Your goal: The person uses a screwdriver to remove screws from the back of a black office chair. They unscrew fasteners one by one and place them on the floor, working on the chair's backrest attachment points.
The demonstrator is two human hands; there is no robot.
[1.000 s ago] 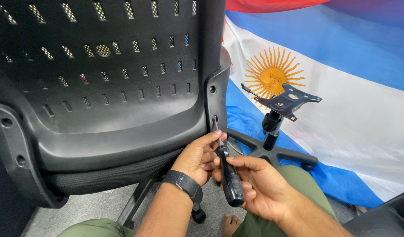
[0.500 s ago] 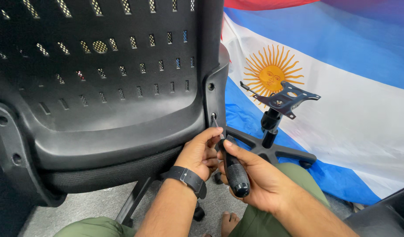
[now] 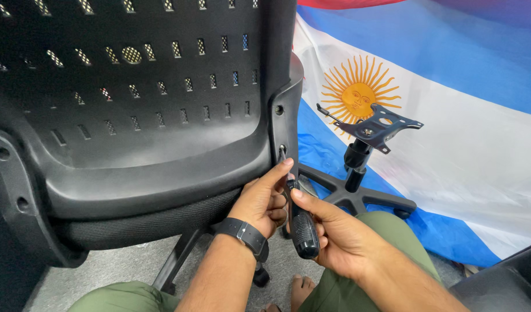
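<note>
A black-handled screwdriver with a thin metal shaft (image 3: 300, 222) points up and to the left, its tip set at a screw hole (image 3: 282, 149) in the right side edge of a black perforated plastic office chair back (image 3: 161, 115). The right hand (image 3: 334, 237) wraps its fingers closed around the ribbed handle, thumb lying along the top. The left hand (image 3: 264, 199), with a black wristband (image 3: 245, 236) on its wrist, pinches the shaft near the tip, forefinger stretched up toward the hole. A second hole (image 3: 278, 109) sits higher on the same edge. Below the back lies the dark fabric seat cushion (image 3: 144, 228). To the right, a black star-shaped chair base with a gas column and metal mounting plate (image 3: 363, 167) stands on a light blue and white flag with a yellow sun (image 3: 450, 115). Olive green trousers (image 3: 392, 242) cover the person's knees.
</note>
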